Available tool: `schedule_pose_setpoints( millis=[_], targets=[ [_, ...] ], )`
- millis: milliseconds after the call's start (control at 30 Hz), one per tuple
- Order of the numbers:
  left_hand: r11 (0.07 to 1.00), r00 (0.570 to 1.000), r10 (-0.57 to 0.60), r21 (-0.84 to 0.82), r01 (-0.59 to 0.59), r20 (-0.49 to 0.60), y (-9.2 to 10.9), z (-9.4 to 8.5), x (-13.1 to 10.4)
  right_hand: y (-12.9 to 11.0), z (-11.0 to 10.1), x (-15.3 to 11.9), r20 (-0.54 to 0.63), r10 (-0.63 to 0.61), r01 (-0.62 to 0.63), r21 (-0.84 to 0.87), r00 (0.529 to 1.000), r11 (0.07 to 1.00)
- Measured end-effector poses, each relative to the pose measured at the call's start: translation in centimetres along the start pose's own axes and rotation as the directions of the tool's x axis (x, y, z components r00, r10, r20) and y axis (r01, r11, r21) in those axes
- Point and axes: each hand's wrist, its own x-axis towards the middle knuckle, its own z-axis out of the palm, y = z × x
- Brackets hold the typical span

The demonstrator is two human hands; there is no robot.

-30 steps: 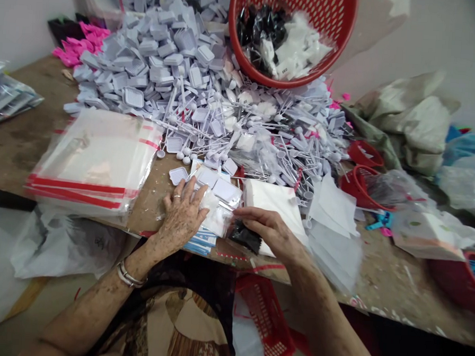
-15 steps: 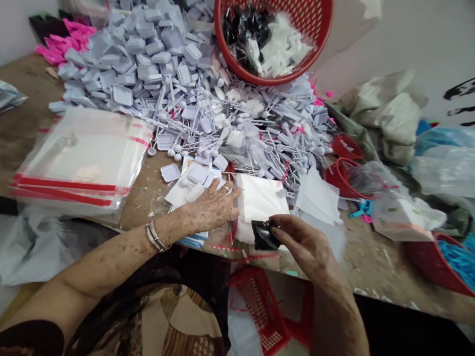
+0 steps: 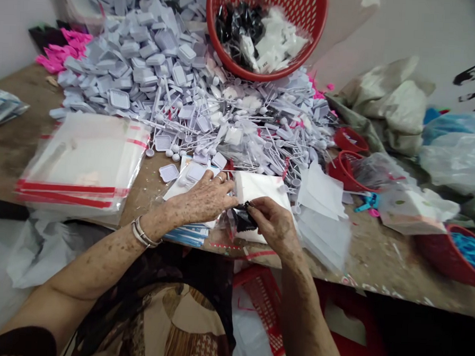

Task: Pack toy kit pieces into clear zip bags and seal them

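Observation:
A small black packet hangs from the pinched fingers of my right hand, over a stack of white sheets. Close by on the left, my left hand has its thumb and a fingertip near the packet's left edge; whether it touches the packet is unclear. Its other fingers are curled over small white plastic pieces, and what they hold, if anything, is hidden. Blue-and-white cards lie below that hand.
Behind the hands is a large heap of pale plastic parts, with a red basket of packets on it. Clear red-striped bags lie left. Translucent sheets, red bowls and plastic bags are right.
My right hand has moved left and slightly up with the black packet, coming close to my left hand. The view has shifted a little.

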Motion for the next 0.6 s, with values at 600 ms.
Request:
schedule_pose_setpoints(
  millis=[600],
  targets=[
    [0.973, 0.948, -0.222, -0.114, 0.201, -0.227, 1.1, 4.0, -0.8, 0.9, 4.4, -1.2, -0.056, 0.074, -0.052, 0.324, 0.996, 0.945]
  ],
)
